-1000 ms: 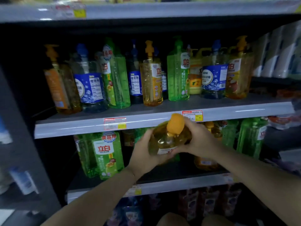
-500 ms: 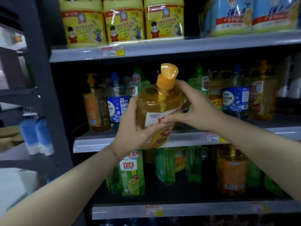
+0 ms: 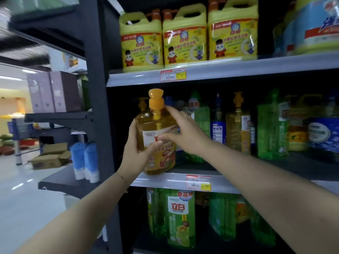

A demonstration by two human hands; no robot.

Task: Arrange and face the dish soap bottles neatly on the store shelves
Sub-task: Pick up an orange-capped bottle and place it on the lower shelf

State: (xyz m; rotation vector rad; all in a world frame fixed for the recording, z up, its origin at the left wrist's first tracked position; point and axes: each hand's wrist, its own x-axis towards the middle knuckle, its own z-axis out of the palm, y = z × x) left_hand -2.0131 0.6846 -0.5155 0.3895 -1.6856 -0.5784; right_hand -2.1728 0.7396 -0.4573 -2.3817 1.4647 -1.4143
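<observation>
Head view, detergent aisle. The person is standing the amber dish soap bottle (image 3: 156, 125) upright at the far left end of the middle shelf (image 3: 165, 182), its base sitting at the front lip; whether the full weight is resting on the shelf, cannot tell. The label is facing outward and the orange pump cap (image 3: 156, 100) is pointing up. The left hand (image 3: 135, 153) is gripping the bottle's left side, thumb lying across the front label, a thin bracelet (image 3: 122, 177) showing at the wrist. The right hand (image 3: 187, 136) is holding the right shoulder, thumb pressing on the label and forefinger reaching up toward the neck. Behind and to the right on the same shelf, a second amber bottle (image 3: 237, 125) and green bottles (image 3: 271, 125) are standing in a loose row, some turned sideways. 3 yellow jugs (image 3: 185, 39) are lining the upper shelf (image 3: 229, 71). A price tag (image 3: 198, 182) is hanging just right of the held bottle. Green packs (image 3: 180, 217) are filling the shelf below.
</observation>
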